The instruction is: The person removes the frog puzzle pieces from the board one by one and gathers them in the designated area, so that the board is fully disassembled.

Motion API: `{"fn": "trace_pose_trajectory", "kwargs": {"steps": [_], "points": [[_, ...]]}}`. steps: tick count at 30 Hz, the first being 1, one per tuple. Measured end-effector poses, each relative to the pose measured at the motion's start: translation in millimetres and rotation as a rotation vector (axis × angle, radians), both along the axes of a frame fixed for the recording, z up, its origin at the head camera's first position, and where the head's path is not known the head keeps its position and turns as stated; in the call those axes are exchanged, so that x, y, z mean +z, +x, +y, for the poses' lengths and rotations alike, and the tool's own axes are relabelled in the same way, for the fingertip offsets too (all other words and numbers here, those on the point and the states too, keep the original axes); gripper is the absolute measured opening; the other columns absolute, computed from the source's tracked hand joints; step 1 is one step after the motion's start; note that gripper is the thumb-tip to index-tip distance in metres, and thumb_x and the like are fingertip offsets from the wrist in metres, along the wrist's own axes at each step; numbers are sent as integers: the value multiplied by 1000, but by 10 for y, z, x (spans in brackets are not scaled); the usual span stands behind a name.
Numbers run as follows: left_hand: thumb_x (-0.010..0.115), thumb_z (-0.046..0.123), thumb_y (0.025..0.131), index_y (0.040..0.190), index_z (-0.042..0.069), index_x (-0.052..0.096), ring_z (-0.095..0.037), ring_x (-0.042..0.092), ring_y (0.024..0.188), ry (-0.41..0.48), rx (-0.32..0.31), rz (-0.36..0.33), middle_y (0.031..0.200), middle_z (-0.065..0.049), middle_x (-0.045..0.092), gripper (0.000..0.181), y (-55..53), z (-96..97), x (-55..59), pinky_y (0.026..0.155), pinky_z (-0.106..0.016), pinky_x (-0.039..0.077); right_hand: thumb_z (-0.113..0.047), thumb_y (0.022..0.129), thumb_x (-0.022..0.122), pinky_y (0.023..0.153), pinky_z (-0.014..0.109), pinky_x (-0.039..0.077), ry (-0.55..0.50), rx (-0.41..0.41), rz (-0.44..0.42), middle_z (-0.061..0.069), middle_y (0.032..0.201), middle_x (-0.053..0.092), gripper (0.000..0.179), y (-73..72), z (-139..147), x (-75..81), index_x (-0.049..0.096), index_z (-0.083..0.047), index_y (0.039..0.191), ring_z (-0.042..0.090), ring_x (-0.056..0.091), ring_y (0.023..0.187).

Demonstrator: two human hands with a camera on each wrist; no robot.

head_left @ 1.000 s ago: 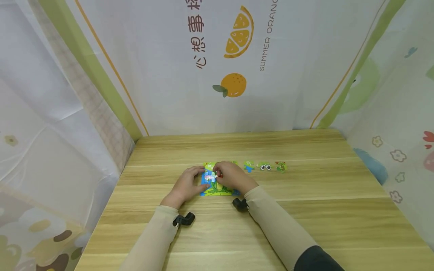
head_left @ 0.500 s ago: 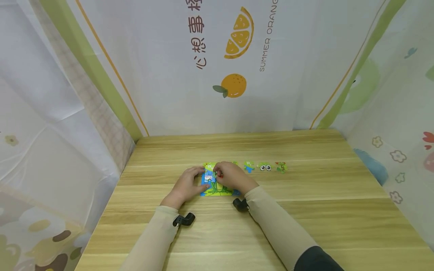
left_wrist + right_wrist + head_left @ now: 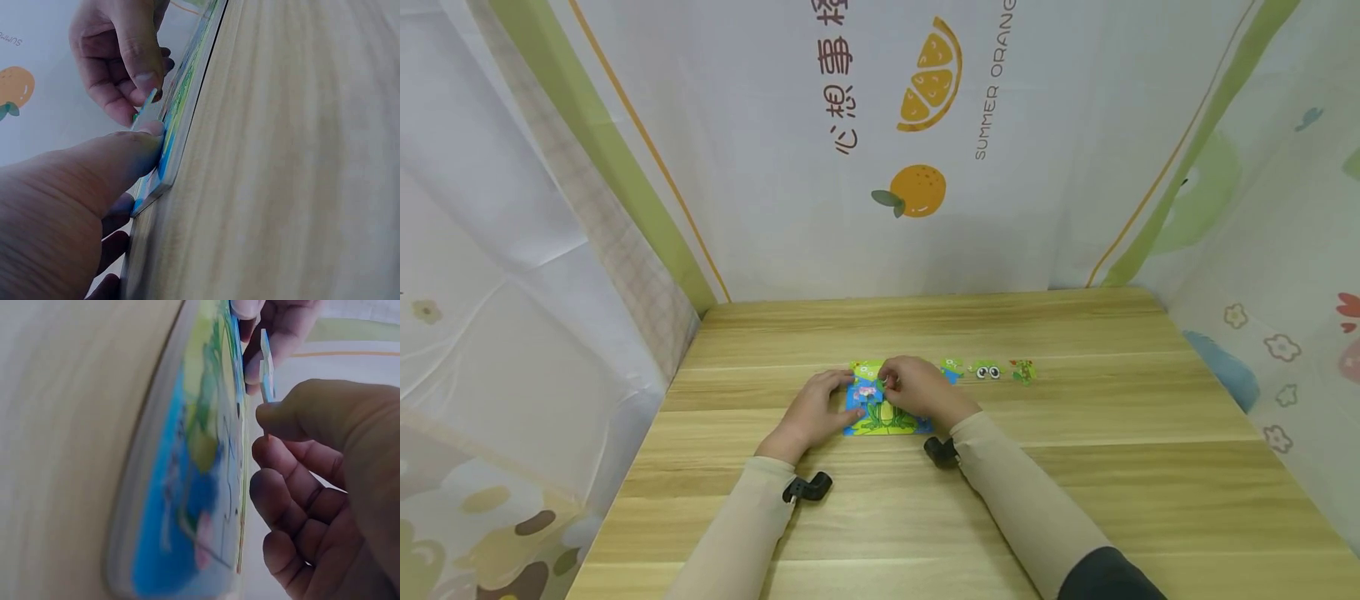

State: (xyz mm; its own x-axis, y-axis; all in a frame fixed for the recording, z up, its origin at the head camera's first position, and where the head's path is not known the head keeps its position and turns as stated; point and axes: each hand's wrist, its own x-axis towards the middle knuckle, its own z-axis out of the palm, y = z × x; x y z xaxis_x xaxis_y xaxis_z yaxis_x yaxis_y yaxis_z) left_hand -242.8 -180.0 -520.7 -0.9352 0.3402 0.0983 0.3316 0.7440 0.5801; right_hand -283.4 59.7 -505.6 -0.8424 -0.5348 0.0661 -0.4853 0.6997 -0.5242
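Observation:
In the head view a frog puzzle board (image 3: 889,421) lies on the table, blue, green and yellow. My left hand (image 3: 810,417) holds its left end; in the left wrist view the thumb (image 3: 134,150) lies on the board near a corner and the other fingers are beside its edge. Thumb and index finger of my right hand (image 3: 921,387) pinch a blue puzzle piece (image 3: 868,392) with a pink pattern. The piece is tilted just above the board. The right wrist view shows it edge-on, a thin puzzle piece (image 3: 267,369) apart from the board, its other fingers curled.
To the right of the board lie loose puzzle pieces: a blue and green one (image 3: 952,371), one with two big eyes (image 3: 988,372) and a green and red one (image 3: 1022,371). A printed curtain (image 3: 805,242) hangs behind the wooden table (image 3: 1075,500).
The right hand has shifted slightly right, and the pinched piece has turned and tilted, its blue and pink face now showing plainly. The left hand and the board stay in place.

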Motion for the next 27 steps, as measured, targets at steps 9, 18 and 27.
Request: {"fn": "trace_pose_trajectory", "kwargs": {"steps": [9,18,27], "points": [[83,40,92,144,10,62,-31,40,149,5,-5,1,157,-4,51,64,-4,1,-9,122,-50,36,-13,97,73,69,27,57,-69,-38,-79,-8,90,65,17,62,212,89,72,-12,114,10,62,73],[83,41,92,145,11,61,-30,39,150,-6,6,-8,158,-1,49,65,6,-5,-6,123,-50,34,-15,97,73,75,30,54,-70,-92,-75,-10,93,65,20,88,448,91,72,-15,117,12,61,83],[83,41,91,145,10,62,-30,40,150,-2,0,7,158,-2,50,65,-10,-7,-33,123,-49,34,-14,95,74,77,31,55,-48,-123,-81,-7,92,66,18,83,663,94,73,-15,112,14,62,85]]}}
